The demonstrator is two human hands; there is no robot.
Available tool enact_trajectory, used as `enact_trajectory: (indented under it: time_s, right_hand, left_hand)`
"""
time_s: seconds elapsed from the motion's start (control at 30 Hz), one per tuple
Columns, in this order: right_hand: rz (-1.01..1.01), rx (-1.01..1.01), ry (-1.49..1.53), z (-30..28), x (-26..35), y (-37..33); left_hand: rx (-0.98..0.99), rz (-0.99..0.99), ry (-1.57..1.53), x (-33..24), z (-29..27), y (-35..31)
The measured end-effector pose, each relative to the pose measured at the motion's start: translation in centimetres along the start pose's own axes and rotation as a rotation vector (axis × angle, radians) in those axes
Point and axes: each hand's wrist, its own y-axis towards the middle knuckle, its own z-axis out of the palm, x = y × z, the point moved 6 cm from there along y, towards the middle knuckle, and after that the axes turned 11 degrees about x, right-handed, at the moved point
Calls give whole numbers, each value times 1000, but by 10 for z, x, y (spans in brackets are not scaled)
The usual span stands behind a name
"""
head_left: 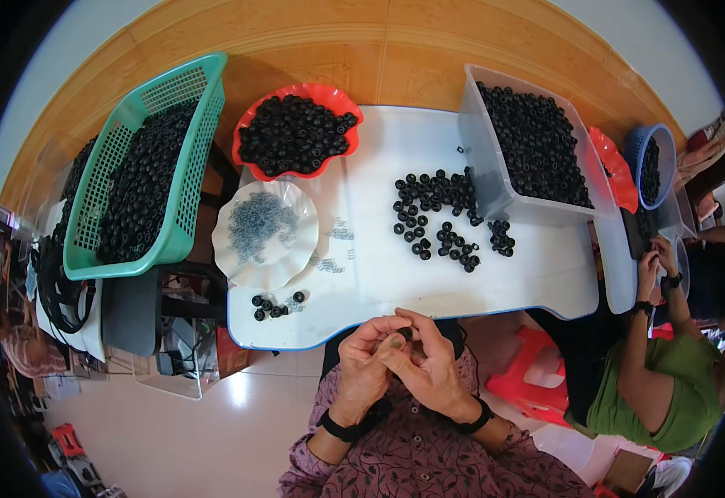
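Observation:
Over the near edge of the table, my left hand (364, 369) and my right hand (427, 369) are together, fingers closed around one small round black plastic part (405, 333). The fingers hide most of it. Ahead of them, a loose heap of the same black parts (434, 192) is spread on the white table (395, 274). To the left, a white wavy-rimmed plate (303, 249) bears many tiny metal springs (261, 220), and a few more springs (329, 265) lie beside it. Several black parts (270, 309) sit near the table's left front edge.
A red wavy bowl (354, 148) of black parts stands at the back. A green basket (184, 199) is at left, a clear bin (487, 166) at right, both filled with black parts. Far right, a person in green (669, 398) works beside a blue basket (665, 166); a red stool (528, 386) stands below.

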Motion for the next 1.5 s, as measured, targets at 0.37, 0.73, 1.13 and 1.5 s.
enact_trajectory:
  time_s: [0.37,0.73,1.13,1.5]
  right_hand:
    - [-50,-10,136,6,1,1]
    - [-153,8,34,2,8,-3]
    - [-262,-10,-90,-6,38,-6]
    - [-212,-139,-74,-25,-2,-13]
  left_hand:
    - [66,63,-41,-14,4,5]
    - [138,22,-190,-19,7,5]
    - [118,71,-193,-30,14,7]
    - [-217,-26,-148,-36,-32,56]
